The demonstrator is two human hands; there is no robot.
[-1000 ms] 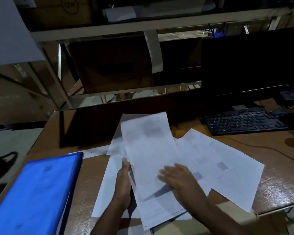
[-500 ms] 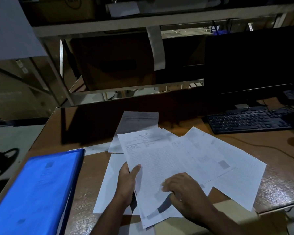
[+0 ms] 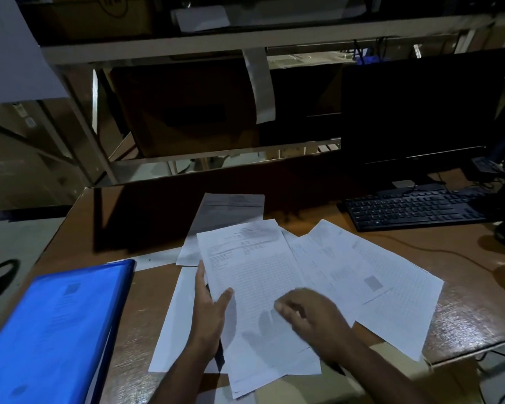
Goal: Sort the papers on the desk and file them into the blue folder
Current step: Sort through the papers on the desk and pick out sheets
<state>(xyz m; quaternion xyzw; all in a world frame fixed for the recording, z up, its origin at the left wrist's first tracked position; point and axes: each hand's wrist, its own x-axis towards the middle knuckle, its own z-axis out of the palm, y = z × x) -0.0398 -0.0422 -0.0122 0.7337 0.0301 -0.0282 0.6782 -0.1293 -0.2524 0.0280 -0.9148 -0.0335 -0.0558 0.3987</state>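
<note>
The left hand (image 3: 209, 310) is gripping the left edge of the top printed sheet (image 3: 254, 287), thumb lying on its face. The right hand (image 3: 312, 319) is hovering over that sheet's lower half, blurred — I cannot tell whether it is open or curled. More papers (image 3: 376, 284) are fanning right, overhanging the wooden desk (image 3: 475, 310)'s near edge. The blue folder (image 3: 56, 330) is lying closed at the desk's left edge — bare wood between it and the papers.

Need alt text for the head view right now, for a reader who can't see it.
A person's left hand holds the edge of a printed sheet over loose papers on a wooden desk, right hand hovering blurred above it. A closed blue folder lies left; a keyboard sits far right.
</note>
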